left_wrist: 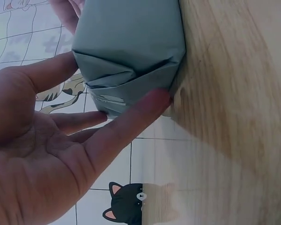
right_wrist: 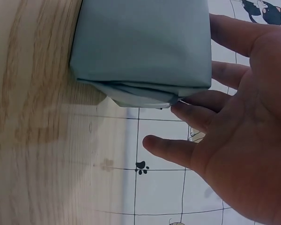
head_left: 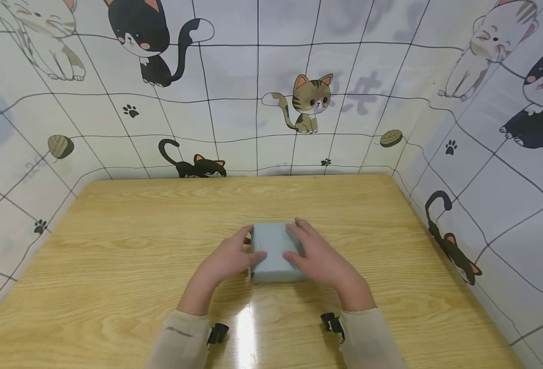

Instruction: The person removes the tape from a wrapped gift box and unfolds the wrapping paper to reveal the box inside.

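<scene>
I had both hands on the grey-blue wrapped parcel (head_left: 275, 252), which lay flat on the wooden tabletop (head_left: 114, 266) near its middle, just ahead of me. By my reckoning I was at the stage of taking hold of it from its two sides, steadying it, with the lift or turn not yet made.

My left hand (head_left: 227, 261) lay against the parcel's left side, the grip released: the left wrist view showed straight fingers (left_wrist: 131, 123) touching the folded, taped end of the wrapping, none of them curled round it. My right hand (head_left: 315, 256) rested over the right edge and part of the top, likewise spread and relaxed; from the right wrist view its fingertips (right_wrist: 189, 112) met the folded paper at the parcel's end.

The next move, I judged, called for even pressure from both sides, since flat fingers on smooth paper might slip.
</scene>
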`<action>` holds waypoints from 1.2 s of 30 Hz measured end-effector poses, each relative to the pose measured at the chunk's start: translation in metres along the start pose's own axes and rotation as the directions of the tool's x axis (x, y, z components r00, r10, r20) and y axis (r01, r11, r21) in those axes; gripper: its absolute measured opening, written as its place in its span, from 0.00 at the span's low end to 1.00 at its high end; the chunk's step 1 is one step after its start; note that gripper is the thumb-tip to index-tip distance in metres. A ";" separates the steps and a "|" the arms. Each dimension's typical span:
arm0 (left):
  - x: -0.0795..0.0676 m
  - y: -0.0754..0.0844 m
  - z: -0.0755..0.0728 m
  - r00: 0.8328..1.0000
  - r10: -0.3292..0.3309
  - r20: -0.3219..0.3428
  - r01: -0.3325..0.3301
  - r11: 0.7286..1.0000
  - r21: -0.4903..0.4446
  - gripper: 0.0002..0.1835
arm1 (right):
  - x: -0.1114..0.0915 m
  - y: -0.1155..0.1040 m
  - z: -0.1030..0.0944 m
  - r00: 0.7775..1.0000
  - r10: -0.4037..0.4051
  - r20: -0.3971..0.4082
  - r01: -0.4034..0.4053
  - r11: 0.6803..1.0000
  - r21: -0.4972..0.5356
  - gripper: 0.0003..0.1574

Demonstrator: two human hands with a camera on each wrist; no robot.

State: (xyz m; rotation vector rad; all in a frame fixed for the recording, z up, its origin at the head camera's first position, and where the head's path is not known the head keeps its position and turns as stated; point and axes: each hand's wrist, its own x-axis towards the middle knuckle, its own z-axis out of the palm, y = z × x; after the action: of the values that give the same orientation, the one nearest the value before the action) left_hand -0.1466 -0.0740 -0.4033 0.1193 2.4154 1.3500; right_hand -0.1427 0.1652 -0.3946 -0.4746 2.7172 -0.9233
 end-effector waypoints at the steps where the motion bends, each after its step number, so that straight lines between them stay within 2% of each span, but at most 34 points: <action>1: 0.000 0.001 0.000 1.000 0.000 0.004 0.000 1.000 0.013 0.43 | 0.000 0.002 -0.001 1.000 0.010 0.002 -0.010 1.000 0.006 0.45; 3: 0.000 0.001 0.001 1.000 0.004 0.008 -0.004 1.000 0.020 0.44 | 0.000 0.005 -0.002 1.000 0.018 0.000 -0.018 1.000 0.016 0.46; 10: 0.003 0.001 -0.003 1.000 0.014 -0.022 -0.013 0.999 0.030 0.35 | 0.000 0.013 -0.007 0.999 0.023 -0.025 -0.022 1.000 0.012 0.44; 15: 0.003 0.002 -0.003 1.000 0.000 -0.003 0.000 1.000 0.028 0.37 | 0.001 0.014 -0.007 1.000 0.019 -0.017 -0.019 1.000 0.018 0.43; 22: -0.001 0.004 -0.001 0.998 0.064 0.027 -0.067 0.990 0.126 0.34 | 0.001 0.011 -0.005 0.999 0.042 0.015 -0.043 0.999 0.030 0.53; 30: -0.002 0.006 0.001 0.998 0.067 0.006 -0.067 0.983 0.173 0.33 | -0.001 0.009 -0.004 0.995 0.088 0.043 -0.091 0.995 0.049 0.56; 36: 0.000 0.005 0.001 0.999 0.041 0.006 -0.041 0.993 0.110 0.38 | 0.000 0.009 -0.004 0.995 0.090 0.039 -0.091 0.995 0.046 0.59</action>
State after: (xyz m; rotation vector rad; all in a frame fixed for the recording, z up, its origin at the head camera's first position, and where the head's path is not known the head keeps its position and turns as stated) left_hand -0.1464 -0.0702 -0.3993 0.2010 2.4966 1.2325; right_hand -0.1462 0.1745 -0.3970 -0.3526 2.6535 -0.9432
